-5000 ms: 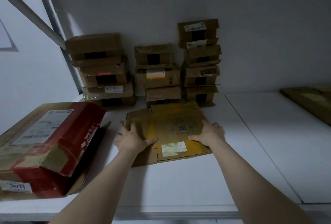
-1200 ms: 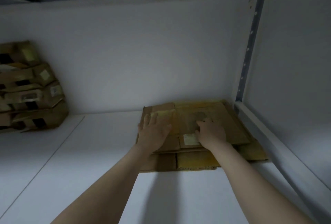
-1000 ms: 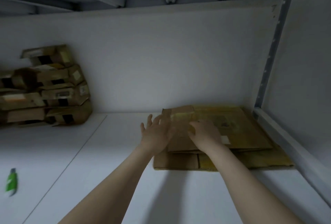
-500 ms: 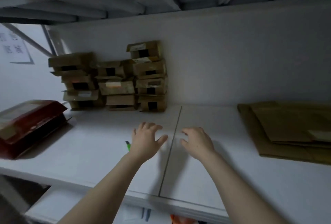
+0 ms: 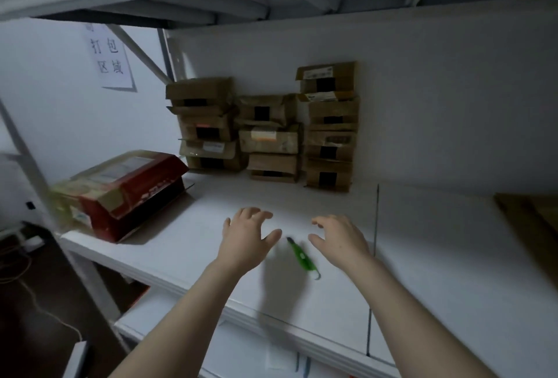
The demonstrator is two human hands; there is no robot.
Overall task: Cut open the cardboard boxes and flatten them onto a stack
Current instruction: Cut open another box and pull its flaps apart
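The cardboard boxes (image 5: 265,133), not yet flattened, sit in three piles against the back wall of the shelf (image 5: 437,256), well apart from the flattened stack (image 5: 531,217) at the far right. The green cutter (image 5: 303,258) lies between the left hand (image 5: 246,238) and right hand (image 5: 338,240), both spread loose and holding nothing. I'd take the cutter by its handle, blade pointing away, then draw down a top box

The shelf (image 5: 422,256) is smooth, matt white board on painted metal uprights (image 5: 87,275). The stacked boxes (image 5: 271,139) are dull brown cardboard with pale paper labels (image 5: 318,72); the red box (image 5: 136,184) has a shinier printed face. The cutter (image 5: 302,256) looks like glossy green plastic, and the wall sign (image 5: 110,57) is plain white paper.
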